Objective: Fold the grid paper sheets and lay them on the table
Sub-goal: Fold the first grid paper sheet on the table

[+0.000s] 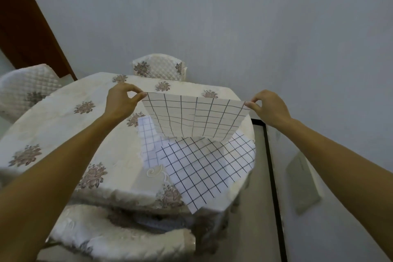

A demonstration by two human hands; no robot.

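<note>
Held sheet: a grid paper sheet [194,118] is held in the air above the table [63,125], its long axis running left to right, its far edge raised and its near edge sagging toward the table.
Left hand [121,102]: the sheet's far left corner is pinched between thumb and fingers.
Right hand [270,105]: the far right corner is pinched likewise.
Other sheets: two more grid sheets [202,166] are seen lying overlapped on the table's right part, one overhanging its near edge.
Writing: none can be read.

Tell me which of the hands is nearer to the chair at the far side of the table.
Left. The left hand sits just below and left of the far chair; the right hand is well off to its right.
</note>
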